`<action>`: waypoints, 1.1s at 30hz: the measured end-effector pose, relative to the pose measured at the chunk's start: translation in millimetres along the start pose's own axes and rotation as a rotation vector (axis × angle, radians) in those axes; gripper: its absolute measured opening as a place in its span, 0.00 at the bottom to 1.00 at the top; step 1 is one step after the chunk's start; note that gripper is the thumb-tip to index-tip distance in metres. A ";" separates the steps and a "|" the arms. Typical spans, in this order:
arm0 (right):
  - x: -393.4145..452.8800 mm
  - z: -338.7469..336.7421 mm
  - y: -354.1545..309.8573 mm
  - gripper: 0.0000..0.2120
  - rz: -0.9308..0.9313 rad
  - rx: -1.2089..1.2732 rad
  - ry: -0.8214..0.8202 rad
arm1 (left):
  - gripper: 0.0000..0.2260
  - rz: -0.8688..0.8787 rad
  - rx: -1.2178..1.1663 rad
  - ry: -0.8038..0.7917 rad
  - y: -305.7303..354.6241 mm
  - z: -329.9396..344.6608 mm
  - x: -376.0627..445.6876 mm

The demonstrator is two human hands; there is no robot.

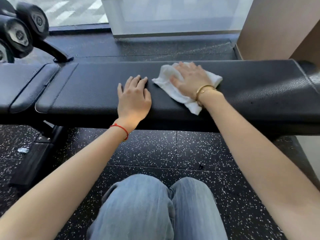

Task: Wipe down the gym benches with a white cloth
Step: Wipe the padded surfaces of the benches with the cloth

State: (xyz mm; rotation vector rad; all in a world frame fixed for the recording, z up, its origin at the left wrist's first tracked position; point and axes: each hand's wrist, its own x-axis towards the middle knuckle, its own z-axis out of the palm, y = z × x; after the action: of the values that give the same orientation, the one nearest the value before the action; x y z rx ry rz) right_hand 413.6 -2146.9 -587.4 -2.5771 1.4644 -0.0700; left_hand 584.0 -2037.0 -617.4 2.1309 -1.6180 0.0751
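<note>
Place: a gym, on its free-weights floor.
Flooring: black rubber tiles flecked with white, seams visible between them.
Furniture: a long black padded bench with stitched vinyl upholstery and a separate seat pad.
Equipment: dark dumbbells racked at upper left.
Surroundings: a large window behind the bench.

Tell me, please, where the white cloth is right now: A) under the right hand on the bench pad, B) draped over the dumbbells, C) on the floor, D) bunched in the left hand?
A: the right hand lies flat on the cloth, pressing it on the bench pad.
</note>
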 end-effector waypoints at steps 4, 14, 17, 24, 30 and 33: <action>-44.4 12.0 6.5 0.28 -0.172 0.008 0.047 | 0.20 0.007 0.019 0.006 -2.0 -0.8 -0.8; 14.4 -6.8 34.7 0.28 0.074 0.018 0.039 | 0.19 -0.019 0.010 0.023 5.0 -3.2 -1.9; -7.1 2.6 7.5 0.29 -0.089 0.015 0.015 | 0.19 -0.023 0.006 0.035 4.2 -3.8 -2.6; -74.4 -1.2 75.9 0.27 -0.029 0.012 0.070 | 0.19 -0.028 0.023 0.021 4.6 -2.9 -3.2; -9.5 -15.6 58.6 0.27 0.092 -0.003 0.083 | 0.20 -0.032 0.031 0.019 7.8 -2.2 -3.6; -23.8 -3.9 15.3 0.28 -0.091 -0.039 0.035 | 0.20 -0.030 0.035 0.018 6.5 -1.5 -3.8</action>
State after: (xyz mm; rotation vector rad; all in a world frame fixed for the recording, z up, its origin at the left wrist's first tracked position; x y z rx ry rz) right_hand 387.9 -2134.7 -585.2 -2.6861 1.3732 -0.0991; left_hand 577.2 -2034.3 -615.1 2.1745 -1.5848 0.1138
